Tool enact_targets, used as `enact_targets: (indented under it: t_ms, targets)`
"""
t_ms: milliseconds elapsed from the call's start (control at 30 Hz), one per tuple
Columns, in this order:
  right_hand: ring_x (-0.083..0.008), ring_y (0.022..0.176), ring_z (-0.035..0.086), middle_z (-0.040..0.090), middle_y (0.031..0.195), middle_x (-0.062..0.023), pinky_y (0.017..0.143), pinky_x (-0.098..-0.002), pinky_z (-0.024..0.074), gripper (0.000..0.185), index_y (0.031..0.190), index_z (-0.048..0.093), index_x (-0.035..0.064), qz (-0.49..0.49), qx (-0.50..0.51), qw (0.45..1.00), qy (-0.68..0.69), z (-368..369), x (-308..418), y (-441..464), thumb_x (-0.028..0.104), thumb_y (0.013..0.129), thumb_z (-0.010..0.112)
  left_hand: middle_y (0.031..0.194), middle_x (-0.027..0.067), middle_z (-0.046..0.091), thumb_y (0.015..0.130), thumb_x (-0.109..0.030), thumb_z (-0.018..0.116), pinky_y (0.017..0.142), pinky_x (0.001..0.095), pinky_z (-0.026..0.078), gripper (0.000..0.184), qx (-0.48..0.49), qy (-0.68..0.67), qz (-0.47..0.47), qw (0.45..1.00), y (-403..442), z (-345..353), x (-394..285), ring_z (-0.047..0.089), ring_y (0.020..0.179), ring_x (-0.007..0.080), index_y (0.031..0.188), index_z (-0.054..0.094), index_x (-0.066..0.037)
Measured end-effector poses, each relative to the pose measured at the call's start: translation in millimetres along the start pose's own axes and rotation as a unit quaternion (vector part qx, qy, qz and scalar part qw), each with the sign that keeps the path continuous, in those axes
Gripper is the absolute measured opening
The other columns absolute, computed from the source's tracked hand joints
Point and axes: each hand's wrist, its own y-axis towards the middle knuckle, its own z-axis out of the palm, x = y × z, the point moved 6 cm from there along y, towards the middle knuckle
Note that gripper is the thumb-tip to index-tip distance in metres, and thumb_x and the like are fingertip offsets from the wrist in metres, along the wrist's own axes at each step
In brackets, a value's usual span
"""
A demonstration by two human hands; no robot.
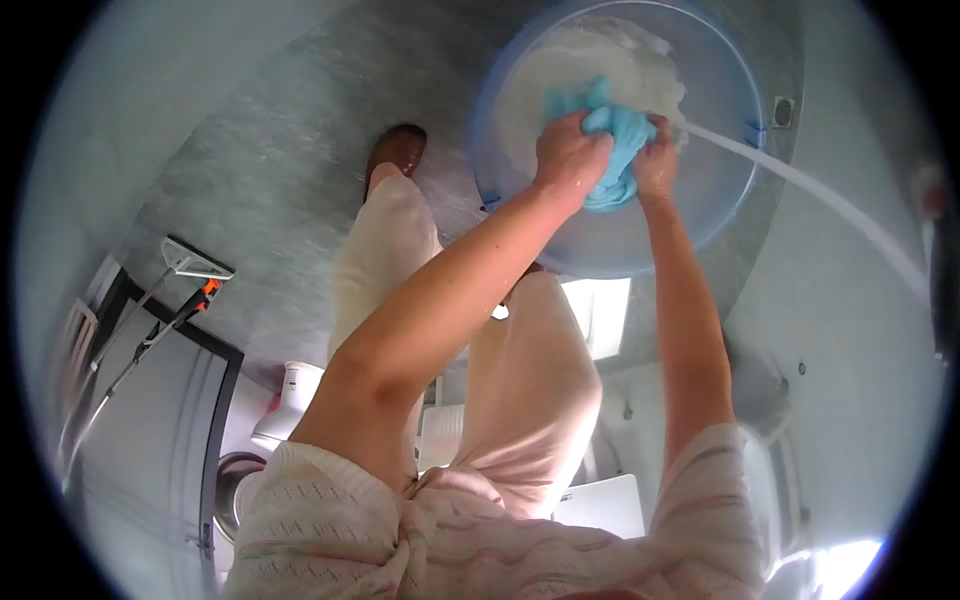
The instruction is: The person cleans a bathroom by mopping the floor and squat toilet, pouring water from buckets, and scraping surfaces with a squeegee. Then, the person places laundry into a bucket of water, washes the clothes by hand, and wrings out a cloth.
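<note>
A light-blue wet cloth (pixel 624 150) is bunched up between my two hands, over a large translucent blue basin (pixel 508 50). My left hand (pixel 572 155) is closed around its left side. On the other side, my right hand (pixel 656 160) grips the cloth with bent fingers, partly hidden behind the folds. A loose end of the cloth hangs toward the cloudy, foamy water (pixel 640 60) in the basin. Whether the lower folds touch the water I cannot tell.
A pale hose (pixel 840 192) runs from the right wall over the basin's rim. Beside it is a floor drain (pixel 783 112). My brown shoe (pixel 398 148) stands on the grey floor (pixel 290 130). A squeegee (pixel 196 260) and a second long-handled tool (pixel 190 306) lean near the door at left.
</note>
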Motion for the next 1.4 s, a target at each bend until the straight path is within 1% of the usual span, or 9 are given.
enact_targets:
  t_ms: [167,267,400,567,733,833,900,1067,1400]
  targets:
    - [-0.0336,0.100,0.049,0.049,0.110,-0.0206,0.083,-0.0411,0.0392,0.052,0.116,0.042,0.0058,0.165,-0.032,0.969,-0.180,39,-22,-30,0.028,0.072,0.058,0.119,0.0203,0.047,0.075,-0.033,0.059,0.091,0.0299,0.036,0.066,-0.004,0.134,0.071,0.988,-10,-18,-15,0.045,0.110,0.0257,0.127,0.034,-0.001]
    - [-0.0315,0.115,0.038,0.038,0.126,-0.0205,0.095,-0.0411,0.0298,0.072,0.128,0.033,0.0064,0.061,0.217,0.955,-0.193,144,-88,-46,0.036,0.069,0.061,0.126,0.0233,0.040,0.075,-0.034,0.058,0.096,0.0304,0.031,0.066,0.040,0.131,-0.021,0.990,-19,-19,4,0.039,0.118,0.0286,0.127,0.035,-0.001]
    - [-0.0316,0.104,0.049,0.050,0.112,-0.0201,0.085,-0.0382,0.0394,0.051,0.114,0.049,0.0040,0.022,0.373,0.888,-0.267,112,-73,-17,0.029,0.071,0.059,0.122,0.0157,0.044,0.073,-0.034,0.060,0.088,0.0318,0.036,0.070,0.055,0.009,-0.079,0.995,-25,-14,11,0.043,0.110,0.0244,0.129,0.033,-0.002]
    - [-0.0336,0.079,0.055,0.060,0.089,-0.0148,0.071,-0.0372,0.0442,0.042,0.099,0.057,0.0034,-0.145,0.209,0.964,0.081,-84,115,-77,0.000,0.057,0.055,0.122,0.0168,0.041,0.075,-0.031,0.057,0.090,0.0362,0.037,0.069,-0.026,-0.117,-0.224,0.967,-30,-15,-8,0.046,0.107,0.0232,0.130,0.028,0.000]
    - [-0.0277,0.070,0.052,0.058,0.087,-0.0112,0.069,-0.0355,0.0416,0.048,0.097,0.058,0.0071,-0.300,0.191,0.928,0.112,-120,204,-105,0.006,0.049,0.058,0.100,0.0109,0.053,0.075,-0.028,0.057,0.072,0.0348,0.044,0.049,0.155,-0.312,-0.072,0.935,-2,4,18,0.054,0.086,0.0206,0.114,0.046,0.000]
    - [-0.0322,0.079,0.057,0.058,0.092,-0.0174,0.072,-0.0369,0.0450,0.046,0.105,0.053,0.0054,-0.181,0.088,0.966,0.160,-54,145,-73,0.006,0.059,0.057,0.082,0.0096,0.057,0.073,-0.013,0.053,0.067,0.0348,0.044,0.024,0.233,-0.155,0.353,0.893,-8,-5,-41,0.054,0.074,0.0214,0.091,0.058,0.002]
    - [-0.0333,0.085,0.058,0.058,0.095,-0.0188,0.074,-0.0370,0.0461,0.048,0.113,0.047,0.0077,-0.038,0.006,0.995,0.091,-27,66,-43,0.008,0.066,0.056,0.083,0.0122,0.057,0.071,-0.008,0.051,0.071,0.0351,0.043,0.022,0.001,-0.203,-0.049,0.978,-1,-11,7,0.054,0.075,0.0230,0.089,0.060,0.003]
    - [-0.0320,0.089,0.057,0.057,0.096,-0.0186,0.078,-0.0361,0.0445,0.059,0.122,0.037,0.0119,0.123,-0.034,0.992,-0.002,-20,-12,-17,0.013,0.068,0.059,0.101,0.0143,0.056,0.074,-0.016,0.055,0.078,0.0293,0.042,0.041,-0.044,0.111,0.093,0.989,-8,-27,-22,0.054,0.092,0.0225,0.111,0.050,-0.001]
    - [-0.0264,0.086,0.057,0.059,0.095,-0.0134,0.077,-0.0389,0.0439,0.038,0.109,0.054,0.0110,-0.118,0.328,0.880,-0.323,117,-67,-11,0.019,0.071,0.056,0.102,0.0180,0.055,0.071,-0.013,0.055,0.084,0.0369,0.040,0.029,0.023,0.279,0.176,0.944,-51,-17,-4,0.052,0.095,0.0322,0.099,0.057,-0.005]
